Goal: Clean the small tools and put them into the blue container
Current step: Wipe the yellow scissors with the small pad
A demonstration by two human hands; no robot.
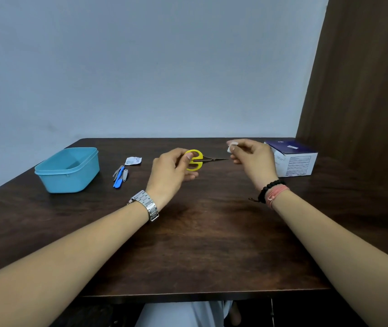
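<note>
The table (pixel 200 244) is dark wood grain with a dull sheen. The blue container (pixel 68 171) looks like smooth plastic. The watch (pixel 147 204) is shiny metal.

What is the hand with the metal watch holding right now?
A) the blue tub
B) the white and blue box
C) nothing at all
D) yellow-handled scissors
D: the left hand, the one with the watch, grips the yellow-handled scissors by their loops, blades pointing toward the right hand, which pinches a small white wipe.
</note>
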